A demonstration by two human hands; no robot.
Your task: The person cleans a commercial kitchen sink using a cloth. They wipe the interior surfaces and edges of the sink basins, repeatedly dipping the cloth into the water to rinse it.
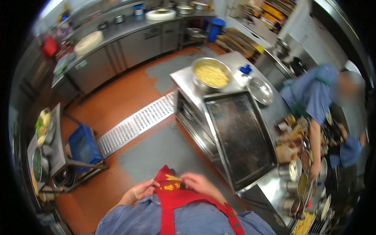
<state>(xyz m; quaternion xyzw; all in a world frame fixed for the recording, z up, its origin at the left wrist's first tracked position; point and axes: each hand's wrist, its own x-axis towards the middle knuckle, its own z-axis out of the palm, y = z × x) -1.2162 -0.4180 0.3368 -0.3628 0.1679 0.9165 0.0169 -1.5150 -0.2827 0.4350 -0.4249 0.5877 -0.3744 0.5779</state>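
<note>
A red apron with yellow writing and a yellow emblem hangs over my blue shirt. My left hand pinches its left edge beside the writing. On the opposite edge, the curled fingers of my right hand grip the cloth near the yellow emblem. The apron's lower part drops out of sight below the hands. To the right of my right hand, a large dark baking tray lies on the steel worktable.
Beyond the tray stand a steel pot of pale yellow strips and a shiny metal bowl. At right, co-workers in blue shirts reach over sauce containers. A blue crate and a low steel rack stand left. A metal drain grate crosses the floor.
</note>
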